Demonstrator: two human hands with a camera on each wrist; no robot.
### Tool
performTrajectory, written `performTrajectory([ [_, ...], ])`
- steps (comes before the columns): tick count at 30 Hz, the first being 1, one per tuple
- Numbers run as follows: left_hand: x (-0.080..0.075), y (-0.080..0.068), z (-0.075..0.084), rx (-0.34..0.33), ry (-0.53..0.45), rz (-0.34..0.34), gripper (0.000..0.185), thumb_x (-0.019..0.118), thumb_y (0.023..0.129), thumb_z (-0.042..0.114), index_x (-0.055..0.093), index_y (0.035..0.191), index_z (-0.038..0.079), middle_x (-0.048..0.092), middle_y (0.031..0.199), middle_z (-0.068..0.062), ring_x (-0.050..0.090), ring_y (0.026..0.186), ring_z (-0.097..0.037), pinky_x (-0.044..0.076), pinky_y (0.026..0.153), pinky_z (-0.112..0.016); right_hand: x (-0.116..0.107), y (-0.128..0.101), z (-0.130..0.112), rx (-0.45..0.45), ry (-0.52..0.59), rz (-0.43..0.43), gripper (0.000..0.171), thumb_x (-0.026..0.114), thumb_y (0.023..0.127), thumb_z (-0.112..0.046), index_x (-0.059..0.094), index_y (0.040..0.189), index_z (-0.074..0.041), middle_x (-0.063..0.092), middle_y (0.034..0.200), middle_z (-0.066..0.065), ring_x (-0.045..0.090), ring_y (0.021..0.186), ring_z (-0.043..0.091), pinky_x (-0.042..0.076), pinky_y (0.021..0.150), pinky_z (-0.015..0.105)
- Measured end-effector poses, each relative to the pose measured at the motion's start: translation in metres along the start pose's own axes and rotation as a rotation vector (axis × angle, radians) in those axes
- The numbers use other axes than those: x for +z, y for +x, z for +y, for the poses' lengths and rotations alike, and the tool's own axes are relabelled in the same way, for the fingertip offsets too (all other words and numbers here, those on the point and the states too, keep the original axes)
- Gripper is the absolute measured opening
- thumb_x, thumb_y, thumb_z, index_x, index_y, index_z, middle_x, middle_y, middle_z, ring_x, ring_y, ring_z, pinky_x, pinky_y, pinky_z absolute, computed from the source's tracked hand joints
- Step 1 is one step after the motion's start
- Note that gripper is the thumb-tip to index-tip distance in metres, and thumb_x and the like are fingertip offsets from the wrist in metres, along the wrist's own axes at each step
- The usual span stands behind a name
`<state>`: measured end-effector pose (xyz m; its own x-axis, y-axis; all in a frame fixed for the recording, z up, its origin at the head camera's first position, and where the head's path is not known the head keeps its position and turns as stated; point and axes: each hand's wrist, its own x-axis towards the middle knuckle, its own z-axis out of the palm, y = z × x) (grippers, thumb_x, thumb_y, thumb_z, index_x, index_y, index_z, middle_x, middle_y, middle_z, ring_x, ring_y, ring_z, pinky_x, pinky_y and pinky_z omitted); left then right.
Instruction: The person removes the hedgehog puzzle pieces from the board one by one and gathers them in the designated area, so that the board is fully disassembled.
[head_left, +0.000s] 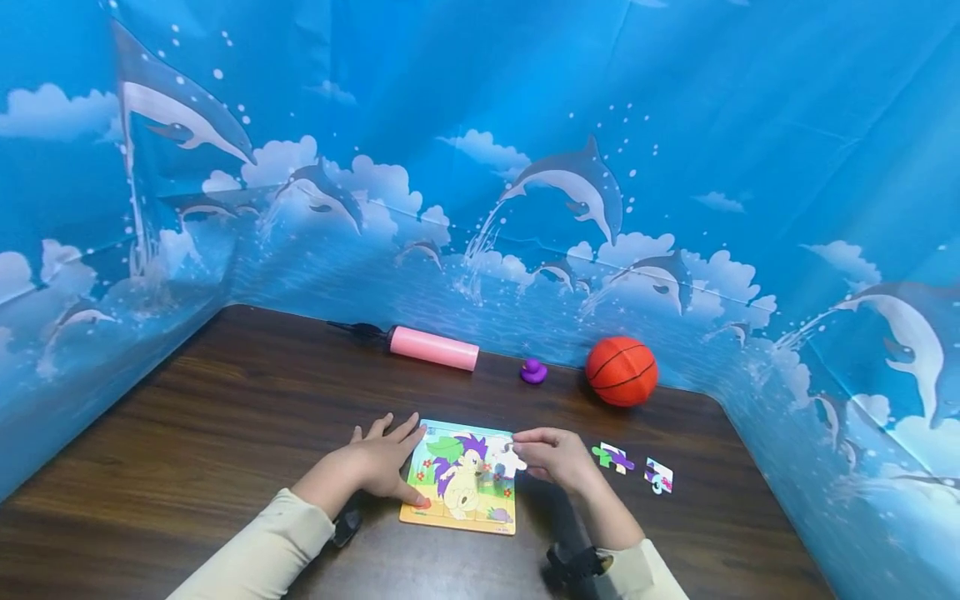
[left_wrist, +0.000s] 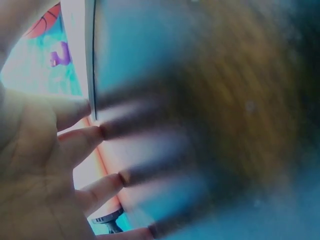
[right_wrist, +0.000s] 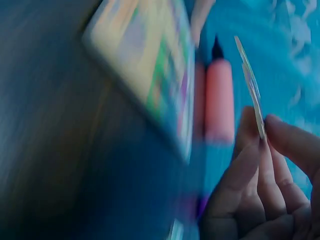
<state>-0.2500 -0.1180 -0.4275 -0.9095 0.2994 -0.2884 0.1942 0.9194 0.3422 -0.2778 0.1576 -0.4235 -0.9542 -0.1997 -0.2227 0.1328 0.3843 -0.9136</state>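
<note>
step: fitting a piece into puzzle board [head_left: 459, 490] mid-worktop [head_left: 225, 417] | left hand [head_left: 382, 462] flat, fingers straight, steadying board's left edge | right hand [head_left: 553, 457] pinches puzzle piece [head_left: 510, 460], probably over upper-right gap (wrist views blurred) | next: align, press flat

- Motion blur is smearing the puzzle board [right_wrist: 150, 75] and pink pump [right_wrist: 219, 107] in the right wrist view.
- The left hand's fingertips [left_wrist: 107, 129] are blurring out.
- The left hand [head_left: 382, 467] is covering the board's left edge.
</note>
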Motion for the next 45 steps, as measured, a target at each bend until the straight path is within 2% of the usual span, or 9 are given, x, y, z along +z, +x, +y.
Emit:
performTrajectory([
  [4,-0.003,-0.002,-0.001,-0.003,0.000,0.002,0.104,0.067,0.062,0.065,0.024,0.143,0.015,0.013,0.150,-0.006,0.006,0.134,-0.039,0.005,0.098,-0.067,-0.034,-0.010,0.022,0.005,-0.100,0.086,0.024,0.067,0.080,-0.023,0.069,0.095,-0.004,0.063,0.078,0.003,0.054,0.066,0.014,0.048,0.060,0.029],
  [9,-0.005,-0.004,0.000,-0.007,0.000,-0.001,0.105,0.067,0.062,0.064,0.024,0.143,0.014,0.014,0.150,-0.007,0.006,0.134,-0.040,0.005,0.097,-0.068,-0.055,-0.016,0.044,0.030,-0.134,0.144,0.022,0.067,0.081,-0.019,0.068,0.093,0.000,0.058,0.068,0.001,0.049,0.060,0.012,0.043,0.054,0.026],
  [21,0.001,0.002,-0.001,0.014,0.006,-0.008,0.105,0.065,0.062,0.067,0.023,0.144,0.015,0.012,0.150,-0.005,0.006,0.134,-0.039,0.005,0.097,-0.068,-0.056,-0.017,0.051,0.038,-0.168,0.236,0.020,0.069,0.078,-0.017,0.070,0.091,-0.002,0.065,0.073,0.004,0.056,0.066,0.014,0.048,0.057,0.029],
  [26,0.000,0.003,-0.002,0.013,0.008,-0.006,0.105,0.066,0.062,0.066,0.023,0.144,0.015,0.012,0.150,-0.006,0.006,0.134,-0.038,0.005,0.097,-0.068,-0.053,-0.019,0.041,0.013,-0.413,0.305,0.015,0.069,0.078,-0.022,0.070,0.087,-0.010,0.066,0.079,0.002,0.057,0.069,0.014,0.044,0.057,0.029],
  [28,0.001,0.003,-0.002,0.010,0.013,-0.006,0.105,0.066,0.062,0.066,0.023,0.144,0.015,0.012,0.150,-0.005,0.005,0.134,-0.038,0.005,0.097,-0.068,-0.049,-0.019,0.035,-0.016,-0.543,0.337,0.014,0.069,0.078,-0.024,0.070,0.087,-0.014,0.066,0.080,-0.001,0.057,0.069,0.012,0.042,0.057,0.029],
  [31,0.001,0.003,-0.002,0.006,0.017,-0.006,0.105,0.065,0.062,0.066,0.023,0.144,0.016,0.012,0.150,-0.005,0.005,0.134,-0.038,0.005,0.098,-0.067,-0.037,-0.017,0.026,-0.078,-0.616,0.326,0.015,0.069,0.078,-0.025,0.069,0.092,-0.018,0.066,0.085,-0.004,0.058,0.074,0.011,0.045,0.061,0.032],
  [35,0.000,0.002,-0.001,-0.004,0.014,-0.003,0.105,0.066,0.062,0.066,0.024,0.143,0.016,0.012,0.150,-0.005,0.005,0.134,-0.038,0.005,0.098,-0.067,-0.007,-0.009,0.015,-0.153,-0.625,0.193,0.028,0.071,0.076,-0.032,0.066,0.103,-0.023,0.064,0.100,-0.005,0.057,0.091,0.015,0.048,0.076,0.039],
  [38,-0.001,0.001,0.001,-0.004,0.008,0.000,0.104,0.067,0.062,0.065,0.025,0.143,0.015,0.013,0.150,-0.005,0.006,0.134,-0.039,0.006,0.097,-0.068,0.019,-0.003,0.008,-0.221,-0.701,0.094,0.039,0.072,0.073,-0.040,0.064,0.108,-0.026,0.060,0.110,-0.004,0.053,0.102,0.020,0.045,0.084,0.046],
  [45,0.000,0.003,0.000,-0.005,0.001,-0.001,0.104,0.067,0.063,0.064,0.026,0.143,0.012,0.015,0.150,-0.005,0.007,0.134,-0.038,0.007,0.097,-0.068,0.059,0.001,-0.007,-0.373,-1.039,0.089,0.062,0.072,0.062,-0.059,0.061,0.116,-0.032,0.047,0.129,0.003,0.034,0.118,0.030,0.033,0.088,0.054],
])
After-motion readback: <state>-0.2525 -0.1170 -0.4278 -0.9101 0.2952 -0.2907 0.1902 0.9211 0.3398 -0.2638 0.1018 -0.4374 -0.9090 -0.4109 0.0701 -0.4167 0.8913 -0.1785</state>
